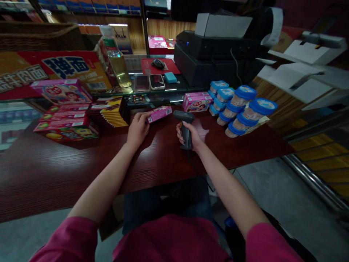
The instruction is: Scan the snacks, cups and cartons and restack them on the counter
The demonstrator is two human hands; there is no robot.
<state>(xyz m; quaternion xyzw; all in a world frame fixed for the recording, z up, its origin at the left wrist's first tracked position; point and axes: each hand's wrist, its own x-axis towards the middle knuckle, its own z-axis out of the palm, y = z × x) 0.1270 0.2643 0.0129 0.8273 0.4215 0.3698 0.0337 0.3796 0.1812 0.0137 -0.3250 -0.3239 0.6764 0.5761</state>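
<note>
Left hand (138, 128) grip grasping pink box (159, 114), right hand (189, 135) clenched around scanner (185, 125), bare counter (81, 160) toward near edge

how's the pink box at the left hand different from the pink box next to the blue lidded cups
The slim pink carton is flatter and narrower; the pink box beside the blue-lidded cups is bulkier. The slim one is held at one end by the left hand; the bulkier one sits untouched on the dark wooden counter. Both are pink printed cardboard.
</note>
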